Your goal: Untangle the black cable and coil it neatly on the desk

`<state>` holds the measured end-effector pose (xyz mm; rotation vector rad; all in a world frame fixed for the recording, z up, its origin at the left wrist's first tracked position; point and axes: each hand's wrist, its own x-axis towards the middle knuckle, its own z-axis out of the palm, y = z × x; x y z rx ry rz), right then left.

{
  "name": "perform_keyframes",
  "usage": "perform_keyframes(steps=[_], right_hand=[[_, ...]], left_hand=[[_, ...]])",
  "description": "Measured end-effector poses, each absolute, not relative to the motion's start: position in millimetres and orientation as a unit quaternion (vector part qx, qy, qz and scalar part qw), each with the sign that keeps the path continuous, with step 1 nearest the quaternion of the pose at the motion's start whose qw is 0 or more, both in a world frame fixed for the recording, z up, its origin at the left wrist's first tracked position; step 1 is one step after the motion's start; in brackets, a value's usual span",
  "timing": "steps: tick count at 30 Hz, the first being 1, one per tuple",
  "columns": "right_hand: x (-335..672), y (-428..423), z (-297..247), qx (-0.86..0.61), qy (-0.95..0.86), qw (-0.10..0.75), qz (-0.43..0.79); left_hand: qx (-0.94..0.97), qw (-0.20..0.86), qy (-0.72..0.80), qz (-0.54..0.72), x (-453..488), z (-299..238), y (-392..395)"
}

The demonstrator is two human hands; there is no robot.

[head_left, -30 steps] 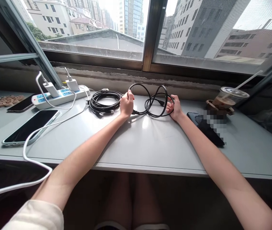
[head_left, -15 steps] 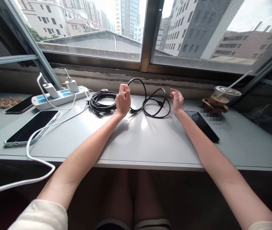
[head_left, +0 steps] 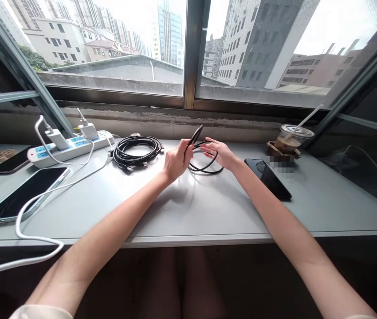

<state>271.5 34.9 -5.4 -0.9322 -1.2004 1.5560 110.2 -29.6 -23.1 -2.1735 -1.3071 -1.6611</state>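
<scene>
My left hand [head_left: 178,158] is closed around a black cable [head_left: 205,171], with part of the cable rising above the fist. Loose loops of this cable rest on the table between my two hands. My right hand [head_left: 220,153] is at the right side of the loops, fingers apart and reaching over the cable; I cannot tell whether they touch it. To the left of my left hand lies a coiled bundle of black cables [head_left: 117,153] with several connector ends sticking out. The plugs of the held cable are hidden.
A white power strip [head_left: 100,141] with two chargers stands at the back left. Phones lie at left [head_left: 25,195] and right [head_left: 268,179]. A plastic cup [head_left: 288,141] with a straw sits back right. A white cord [head_left: 44,259] hangs over the table's front edge.
My right hand has moved left to the cable loops. My left hand has turned, and the cable is now gathered into smaller loops between the hands. The view has shifted slightly.
</scene>
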Motion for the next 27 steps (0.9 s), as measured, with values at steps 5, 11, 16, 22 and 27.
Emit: perform_keyframes(steps=[5, 11, 16, 22, 27], right_hand=[[284, 37, 5, -0.34, -0.48, 0.502, 0.634], [299, 35, 29, -0.32, -0.522, 0.561, 0.557], [312, 39, 34, -0.341, -0.563, 0.597, 0.459], [301, 34, 14, -0.483, -0.701, 0.52, 0.068], [257, 4, -2, -0.385, -0.834, 0.395, 0.017]], left_hand=[[-0.631, 0.074, -0.444, -0.631, 96, -15, -19], [-0.469, 0.133, -0.449, -0.749, 70, 5, -7], [-0.424, 0.135, -0.451, -0.774, 61, 12, -3], [-0.534, -0.009, -0.454, -0.713, 88, -1, -12], [-0.606, -0.065, -0.464, -0.643, 105, -25, -17]])
